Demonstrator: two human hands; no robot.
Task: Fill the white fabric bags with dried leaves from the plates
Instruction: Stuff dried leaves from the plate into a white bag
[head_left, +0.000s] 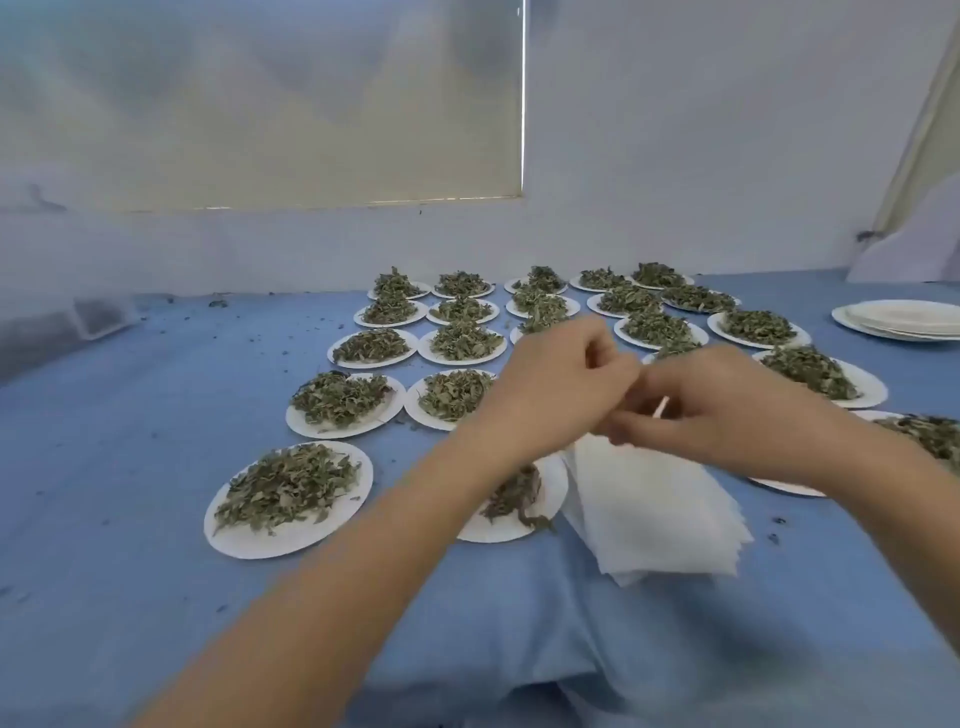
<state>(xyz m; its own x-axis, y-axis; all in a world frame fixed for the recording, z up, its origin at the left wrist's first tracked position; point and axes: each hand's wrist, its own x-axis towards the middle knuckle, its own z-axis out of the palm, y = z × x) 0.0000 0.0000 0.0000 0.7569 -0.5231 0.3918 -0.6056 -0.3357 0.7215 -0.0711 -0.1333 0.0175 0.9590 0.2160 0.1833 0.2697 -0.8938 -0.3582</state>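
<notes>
Blue cloth (130, 467) bears leaf plates (288, 499) under a white wall (675, 156); both hands' (561, 384) curled fingers meet, grip unclear.

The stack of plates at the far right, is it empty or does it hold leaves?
Empty. The stacked plates show only bare white surface, with no leaves on top.

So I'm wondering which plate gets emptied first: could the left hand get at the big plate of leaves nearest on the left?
Probably yes. That plate lies in the open just left of the left forearm, nothing covering it. But the left hand is busy, fingers meeting the right hand above the stack of white bags.
</notes>
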